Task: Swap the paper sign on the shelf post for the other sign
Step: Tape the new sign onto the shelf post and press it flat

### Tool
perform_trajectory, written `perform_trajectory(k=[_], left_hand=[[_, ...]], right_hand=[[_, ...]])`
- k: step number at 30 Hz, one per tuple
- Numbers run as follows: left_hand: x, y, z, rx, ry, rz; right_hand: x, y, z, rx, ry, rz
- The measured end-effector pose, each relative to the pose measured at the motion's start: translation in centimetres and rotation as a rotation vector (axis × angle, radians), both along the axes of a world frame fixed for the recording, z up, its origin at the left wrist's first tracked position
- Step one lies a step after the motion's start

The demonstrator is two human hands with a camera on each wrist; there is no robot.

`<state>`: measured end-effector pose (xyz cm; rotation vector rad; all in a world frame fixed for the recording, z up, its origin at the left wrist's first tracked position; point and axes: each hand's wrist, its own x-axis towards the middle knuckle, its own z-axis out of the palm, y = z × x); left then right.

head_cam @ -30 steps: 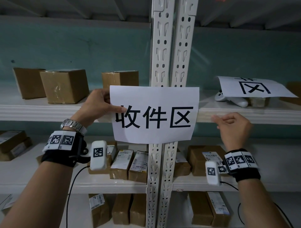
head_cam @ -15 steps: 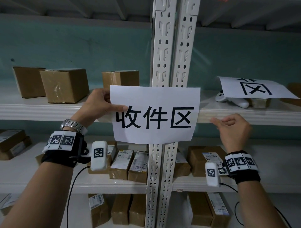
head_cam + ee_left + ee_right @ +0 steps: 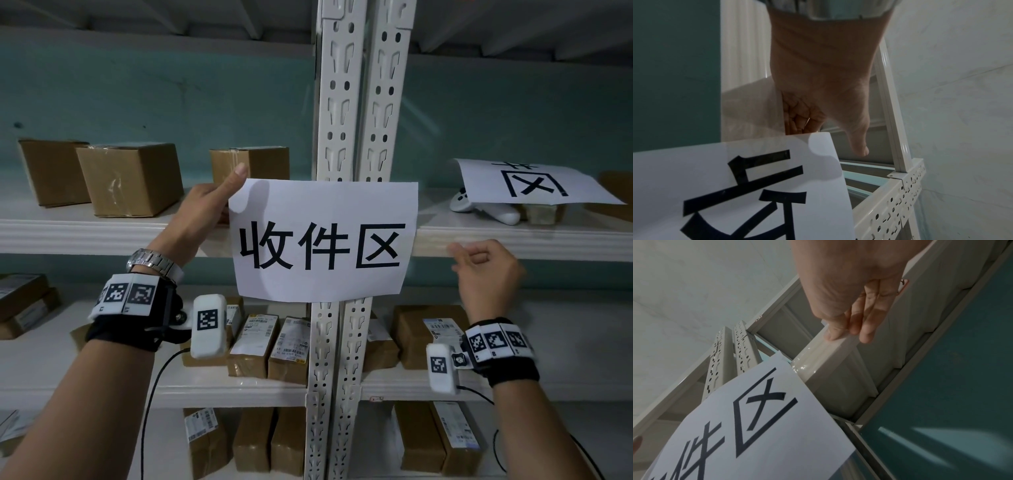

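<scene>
Right hand point(image 3: 488, 274) touches white shelf edge point(image 3: 555, 245).

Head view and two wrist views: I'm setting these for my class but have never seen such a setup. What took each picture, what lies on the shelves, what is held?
No machine: the grip is a person's bare hands. The wide picture is from a head-worn camera; the close ones from wrist-strapped cameras looking along the fingers. A paper sign lies against the shelf post. The left hand is at its top left corner, fingers behind the sheet, thumb off it. The right hand touches the shelf edge with fingertips, holding nothing visible. Cardboard boxes sit on the shelf; the other sign lies atop a white gadget.
</scene>
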<state>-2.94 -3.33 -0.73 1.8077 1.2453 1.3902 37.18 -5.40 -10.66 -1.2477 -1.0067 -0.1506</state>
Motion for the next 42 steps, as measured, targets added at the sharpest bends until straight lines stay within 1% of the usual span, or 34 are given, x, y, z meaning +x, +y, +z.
perform_trajectory(k=[5, 9, 14, 20, 24, 31, 35, 42], left_hand=[[0.1, -0.3, 0.1, -0.020, 0.005, 0.028], [0.3, -0.5, 0.2, -0.019, -0.004, 0.039], [0.5, -0.5, 0.2, -0.025, -0.017, 0.035], [0.5, -0.4, 0.1, -0.018, -0.046, 0.022], [0.5, -0.3, 0.1, -0.011, -0.066, 0.024], [0.6, -0.1, -0.1, -0.018, -0.118, 0.030], [0.5, 0.0, -0.1, -0.015, -0.106, 0.026], [0.7, -0.1, -0.2, -0.007, -0.101, 0.037]], right_hand=[[-0.6, -0.3, 0.0, -0.010, -0.030, 0.017], [-0.4, 0.0, -0.1, -0.035, -0.020, 0.023], [-1.0, 0.0, -0.3, -0.035, -0.030, -0.003], [-0.6, 0.2, -0.5, -0.046, -0.011, 0.010], [-1.0, 0.0, 0.1, -0.050, 0.007, 0.012], [-1.0, -0.2, 0.2, -0.066, -0.010, 0.022], [-1.3, -0.2, 0.4, -0.079, 0.021, -0.003], [-1.5, -0.5, 0.3, -0.080, 0.017, 0.006]])
